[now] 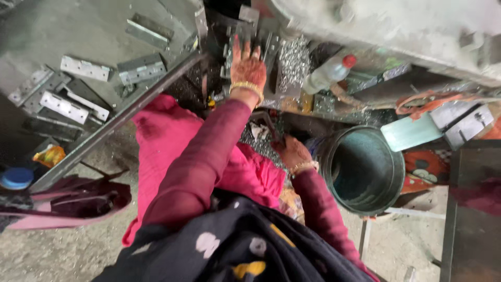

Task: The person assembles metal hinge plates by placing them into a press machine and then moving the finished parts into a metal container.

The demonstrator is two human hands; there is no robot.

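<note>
My left hand (248, 67), with a gold bangle at the wrist, reaches forward and lies flat with fingers spread on a pile of grey metal hinges (269, 44) under the machine body. My right hand (292, 152), also bangled, sits lower, just left of a metal bucket (389, 156). Its fingers are curled around a thin dark metal piece (269, 125). Both sleeves are dark pink. A pink cloth (162, 136) covers my lap below the arms.
Several flat hinges (83, 68) lie on the grey surface at left, bounded by a slanted metal bar (120, 117). Metal shavings (295, 62), a red-capped plastic bottle (326, 75) and a pale green block (409, 133) are on the right. A blue lid (15, 177) sits far left.
</note>
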